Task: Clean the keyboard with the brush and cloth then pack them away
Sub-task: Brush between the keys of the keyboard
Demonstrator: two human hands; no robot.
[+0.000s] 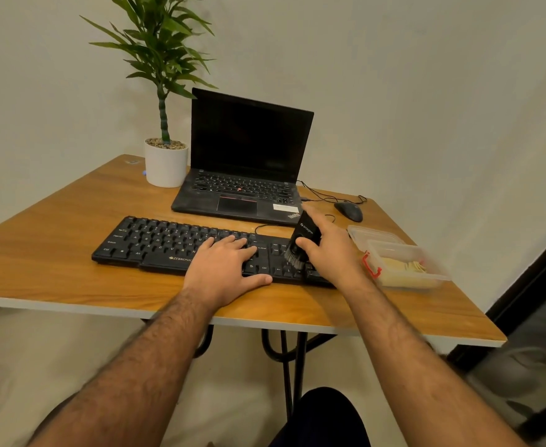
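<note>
Right hand (329, 250) gripped brush (301, 241), thumb and fingers curled round its black body. Brush axis tilted, bristles down-left, touching keyboard (168, 243) at right-end key block. Left hand (226, 269) lay flat, fingers straight, pressing mid-board keys. Judged: unswept keys lay leftward of bristles; left hand sat in that path. Cloth appeared to be in open container (410, 262), just right of keyboard.

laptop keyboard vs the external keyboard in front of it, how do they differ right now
The external keyboard lies flat on the table as a separate, wider board; the laptop keyboard is built in below a dark upright screen. The external one is being worked on: the left hand rests flat on its keys while the right hand holds the brush over its right end. The laptop's is untouched. Both are black.
</note>
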